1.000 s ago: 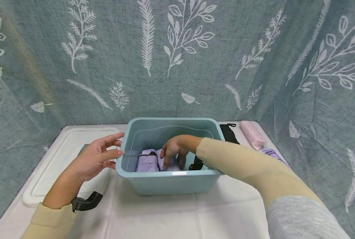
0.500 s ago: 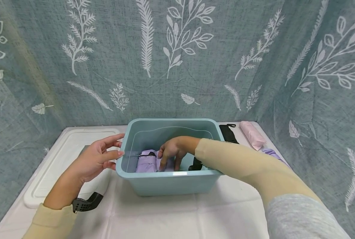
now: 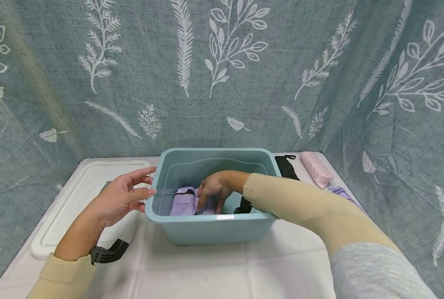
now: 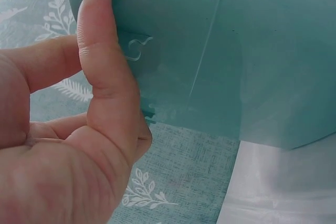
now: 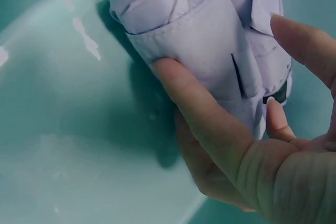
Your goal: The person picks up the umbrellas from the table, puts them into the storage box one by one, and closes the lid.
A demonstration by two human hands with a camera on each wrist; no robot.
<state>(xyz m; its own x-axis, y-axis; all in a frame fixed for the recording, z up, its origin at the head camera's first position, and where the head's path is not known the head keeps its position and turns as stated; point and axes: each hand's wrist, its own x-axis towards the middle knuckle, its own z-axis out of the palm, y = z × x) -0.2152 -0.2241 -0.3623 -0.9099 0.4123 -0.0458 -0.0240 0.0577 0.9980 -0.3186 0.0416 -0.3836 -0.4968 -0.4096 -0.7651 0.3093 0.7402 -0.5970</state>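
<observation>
A light blue plastic bin (image 3: 214,230) stands in the middle of the table. My right hand (image 3: 217,185) reaches down inside it, thumb and fingers curled round a lavender folded umbrella (image 5: 191,38). In the head view this umbrella (image 3: 209,207) is partly covered by the hand. Another lavender folded umbrella (image 3: 183,204) lies close along its left side. My left hand (image 3: 119,197) rests against the outside of the bin's left end, fingertips at the rim. Close up, the thumb (image 4: 107,66) lies straight along the blue wall, the other fingers loosely bent behind.
At left a white lid (image 3: 76,207) lies flat, partly under the left arm. Right of the bin are a black pouch with a loop (image 3: 286,167), a pink folded bundle (image 3: 316,169) and a purple item (image 3: 341,193) behind the right sleeve. Patterned curtains (image 3: 207,83) close the back and sides.
My right hand has shifted slightly left inside the bin, bringing the umbrella up beside the other one. The left hand and the bin have stayed in place.
</observation>
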